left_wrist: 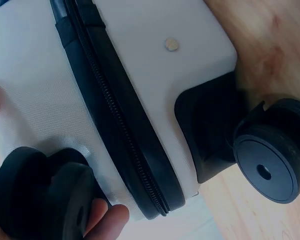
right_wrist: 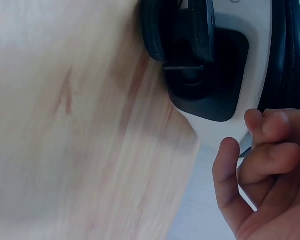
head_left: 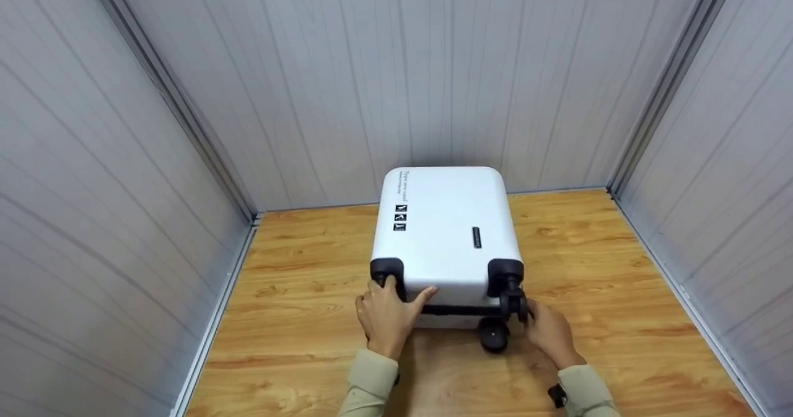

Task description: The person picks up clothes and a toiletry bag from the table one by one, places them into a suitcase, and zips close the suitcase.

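A white hard-shell suitcase point(head_left: 447, 219) lies flat on the floor, its wheeled end facing me. My left hand point(head_left: 387, 318) grips the upper left suitcase wheel point(left_wrist: 72, 200), fingers wrapped about it and thumb stretched across the end of the shell. At the upper right suitcase wheel point(head_left: 512, 300), my right hand point(head_left: 551, 331) holds the outer side with bent fingers; the contact itself is mostly hidden. Several curled fingers point(right_wrist: 272, 165) of that hand show beside the shell. Below, a lower suitcase wheel point(head_left: 494, 335) is near the floor. A black zipper point(left_wrist: 122, 125) runs round the middle.
Wood-patterned flooring point(head_left: 297, 268) surrounds the suitcase. A pale panelled wall point(head_left: 372, 82) stands just behind it, with side walls at left point(head_left: 93, 219) and right point(head_left: 725, 175). Metal strips point(head_left: 214, 318) edge the floor.
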The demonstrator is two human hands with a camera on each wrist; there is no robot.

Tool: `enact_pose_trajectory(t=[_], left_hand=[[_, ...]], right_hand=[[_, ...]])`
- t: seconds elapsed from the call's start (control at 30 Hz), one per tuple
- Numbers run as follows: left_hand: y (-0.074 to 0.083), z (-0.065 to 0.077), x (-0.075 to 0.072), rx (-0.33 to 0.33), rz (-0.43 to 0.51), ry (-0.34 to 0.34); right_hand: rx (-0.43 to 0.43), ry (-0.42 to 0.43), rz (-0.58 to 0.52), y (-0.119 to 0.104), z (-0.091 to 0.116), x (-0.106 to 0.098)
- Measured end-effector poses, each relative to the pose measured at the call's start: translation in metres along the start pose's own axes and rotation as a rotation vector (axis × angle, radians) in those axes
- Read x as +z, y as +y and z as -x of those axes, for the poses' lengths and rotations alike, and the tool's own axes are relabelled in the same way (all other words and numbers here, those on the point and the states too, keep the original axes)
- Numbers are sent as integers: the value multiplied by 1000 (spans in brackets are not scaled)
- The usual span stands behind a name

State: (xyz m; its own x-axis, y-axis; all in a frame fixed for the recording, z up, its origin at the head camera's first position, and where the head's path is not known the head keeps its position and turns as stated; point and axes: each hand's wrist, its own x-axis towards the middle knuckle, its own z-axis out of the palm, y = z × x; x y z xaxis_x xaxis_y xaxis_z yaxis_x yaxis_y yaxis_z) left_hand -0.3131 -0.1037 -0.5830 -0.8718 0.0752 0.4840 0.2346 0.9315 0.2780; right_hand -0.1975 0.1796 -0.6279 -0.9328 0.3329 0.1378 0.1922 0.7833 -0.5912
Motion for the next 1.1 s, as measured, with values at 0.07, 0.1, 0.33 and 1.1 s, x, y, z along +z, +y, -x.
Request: enact_pose_trajectory(t=[0.07,0.1,0.33,1.1], left_hand=[[2,5,-1,6,-18,-4],[3,7,-1,12,-26,-3],[6,19,-3,55,-40,42],[-49,7,2,195,410,-74]], right_hand=[[-16,8,15,3,-4,-2],[-25,12,22,5,-6,-2],[-79,69,45,13,-21,-4],[-48,14,61,22,-29,-12]])
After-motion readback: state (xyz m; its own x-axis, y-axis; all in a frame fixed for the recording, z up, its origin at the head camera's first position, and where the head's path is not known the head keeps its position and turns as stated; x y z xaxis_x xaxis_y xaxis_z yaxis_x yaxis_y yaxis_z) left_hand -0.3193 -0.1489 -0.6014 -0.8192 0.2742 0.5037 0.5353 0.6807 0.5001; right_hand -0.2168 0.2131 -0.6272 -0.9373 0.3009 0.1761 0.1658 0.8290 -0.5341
